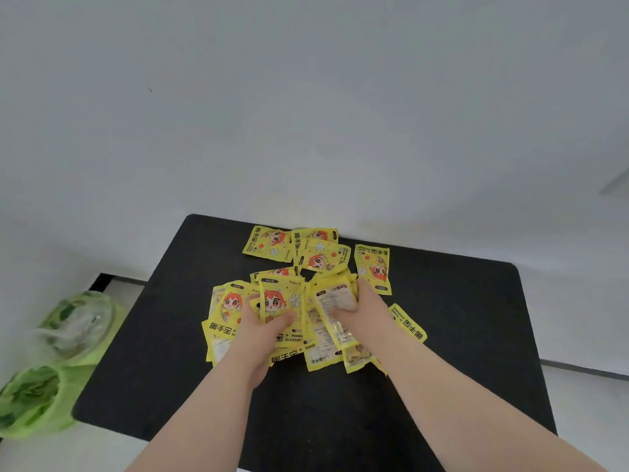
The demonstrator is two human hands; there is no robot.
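Thumb of the left hand [262, 330] lies across a yellow hand-warmer packet [277, 298] that shows a red-haired cartoon figure and white flowers; the hand grasps it. The right hand [364, 311] curls round a second packet [332, 298], turned to its printed back with a clear window and held at a tilt. Both packets sit just over the heap [224, 328] of like packets, which overlap at the middle of the black mat [459, 335]. The forearms hide the heap's near part. Far packets [323, 253] lie along the mat's far edge, and a lone packet [408, 323] lies to the right. Green plastic bags [68, 328] sit off the mat's left edge.
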